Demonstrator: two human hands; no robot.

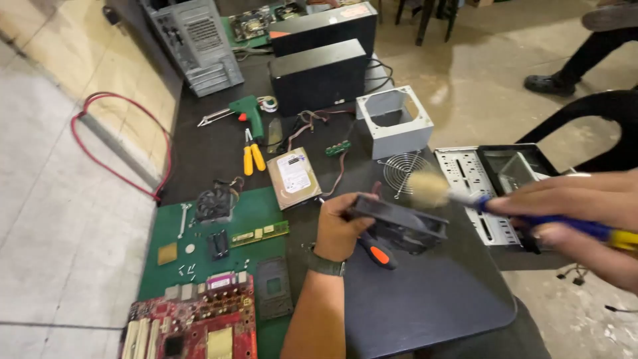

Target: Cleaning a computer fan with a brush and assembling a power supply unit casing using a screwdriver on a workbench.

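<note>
We are at the brushing step: our left hand (pixel 339 226) is clamped around a black case fan (pixel 399 225), held just above the dark table (pixel 425 299), while our right hand (pixel 571 213) is closed on the blue-and-yellow handle of a brush (pixel 430 189) whose pale bristles hover at the fan's upper edge. Just beside the fan, toward us, lies an orange-tipped screwdriver (pixel 375 251); beyond it sit a hard drive (pixel 293 177) and a wire fan grille (pixel 402 170). We judge the next stroke calls for steady holding and light sweeps across the blades.
</note>
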